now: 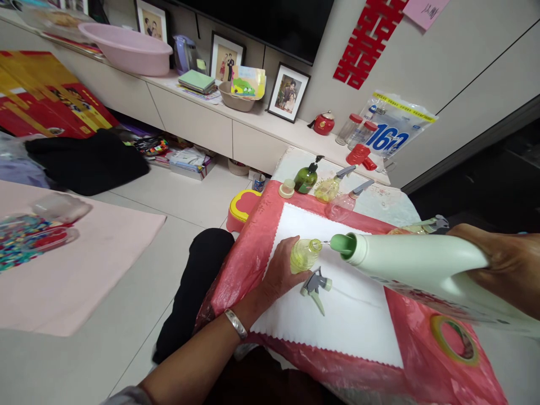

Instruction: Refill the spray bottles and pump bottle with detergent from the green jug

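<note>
My left hand [280, 265] is wrapped round a small see-through yellow-green spray bottle [304, 256] with its neck uncovered. My right hand [504, 261] grips the handle of a large pale green detergent jug [415, 253], tipped almost level above the table. The jug's green spout points at the bottle's mouth, and a thin clear stream runs between them. Just below the bottle, a grey and pale green spray trigger head [315, 288] lies on a white scallop-edged sheet [358, 332].
Along the far table edge stand a jug cap [287, 188], a green pump bottle [306, 179], a yellow spray bottle [328, 189] and a pink one [342, 206]. A tape roll [454, 340] lies at right on the red plastic cover [236, 281]. A stool [244, 203] stands beyond the left edge.
</note>
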